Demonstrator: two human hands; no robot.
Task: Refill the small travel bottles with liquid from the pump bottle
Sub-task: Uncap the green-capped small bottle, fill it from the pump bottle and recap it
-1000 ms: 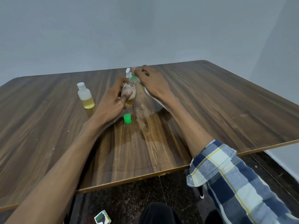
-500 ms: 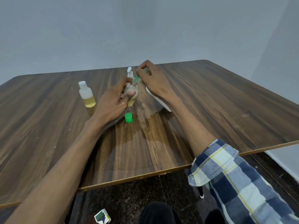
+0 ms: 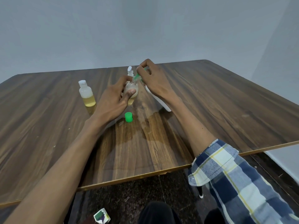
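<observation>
My left hand [image 3: 113, 102] grips a small clear travel bottle [image 3: 131, 91] standing at the table's middle, with a little yellowish liquid at its bottom. Just above its neck, my right hand [image 3: 152, 80] pinches a thin green piece [image 3: 137, 76] that slants down toward the bottle's mouth. Behind the hands rises the white pump head of the pump bottle [image 3: 130, 71]; its body is mostly hidden. A loose green cap [image 3: 128, 117] lies on the table just in front of my left hand. A second travel bottle [image 3: 87, 94], white-capped and about half full of yellow liquid, stands to the left.
The brown wooden table [image 3: 210, 102] runs to a grey wall behind; its front edge is near my body. A white object [image 3: 163, 103] shows under my right wrist. A small printed box [image 3: 102, 217] lies on the dark floor below.
My right hand has risen and closed into a pinch, lifting the green piece up from the held bottle's neck. My left hand keeps its grip on the bottle.
</observation>
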